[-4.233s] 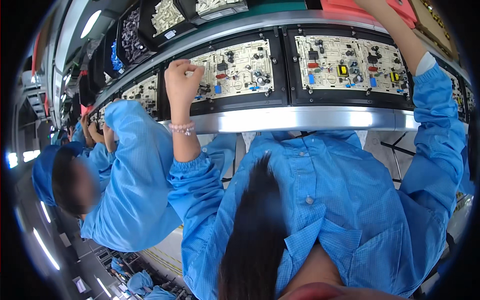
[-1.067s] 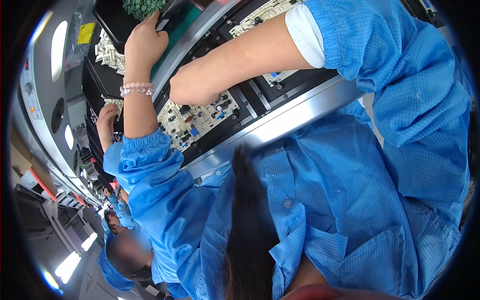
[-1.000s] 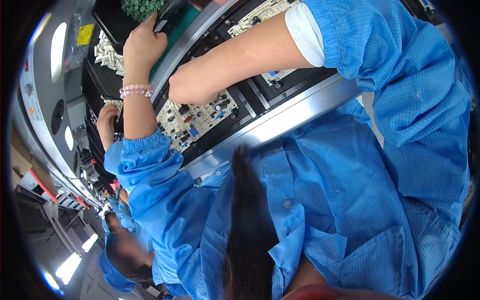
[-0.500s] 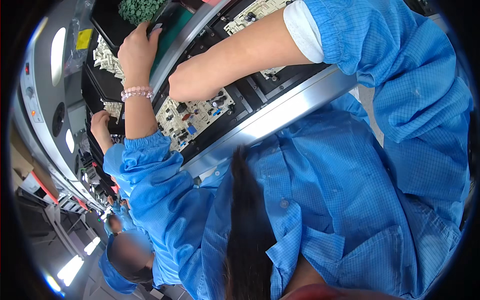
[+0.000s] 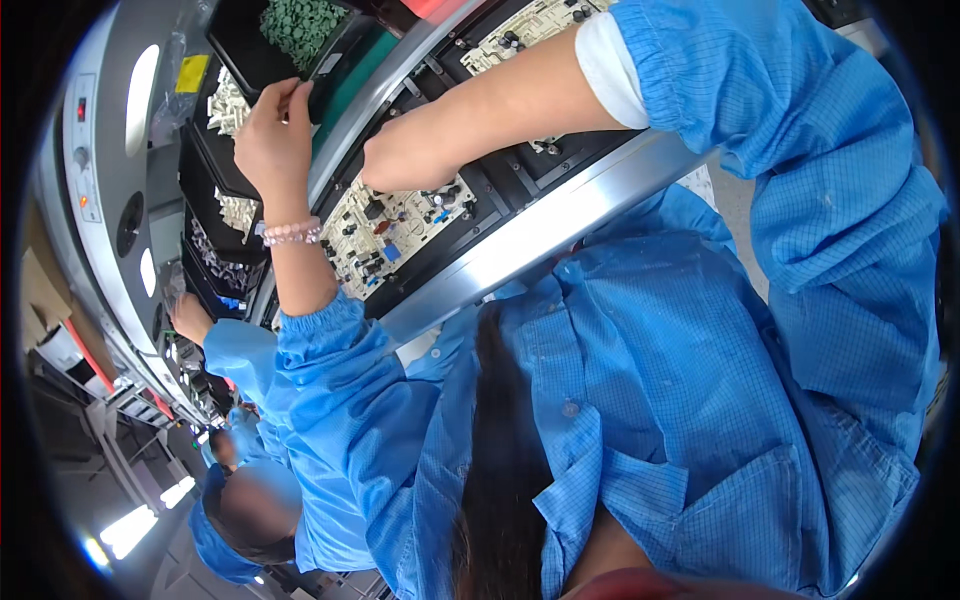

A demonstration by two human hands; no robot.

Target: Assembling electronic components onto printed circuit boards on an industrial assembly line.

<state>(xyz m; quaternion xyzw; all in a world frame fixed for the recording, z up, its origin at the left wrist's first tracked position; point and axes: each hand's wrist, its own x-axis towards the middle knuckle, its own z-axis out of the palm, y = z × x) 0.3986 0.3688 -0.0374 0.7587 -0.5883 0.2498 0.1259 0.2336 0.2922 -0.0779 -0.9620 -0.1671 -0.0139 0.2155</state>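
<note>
My left hand (image 5: pixel 272 140), with a beaded bracelet at the wrist, is raised beside a black bin (image 5: pixel 235 45) of small green parts (image 5: pixel 300 28). Its thumb and forefinger come together at the bin's near edge; whatever they pinch is too small to make out. Over the upper edge of a cream circuit board (image 5: pixel 400 232) my right hand (image 5: pixel 408 150) reaches down, fingers curled under and hidden by its back. Blue, brown and black components stand on that board, which lies in a black carrier (image 5: pixel 490 205).
Bins of white connectors (image 5: pixel 228 108) stand at the left. A silver rail (image 5: pixel 540 240) runs along my side of the line. Another cream board (image 5: pixel 510 45) lies farther up. A co-worker's hand (image 5: pixel 190 318) and blue cap (image 5: pixel 215 530) are at the left.
My left hand has drawn slightly back from the green parts, its thumb and forefinger coming together. My right hand stays over the board. The co-worker's hand has moved away from the bins.
</note>
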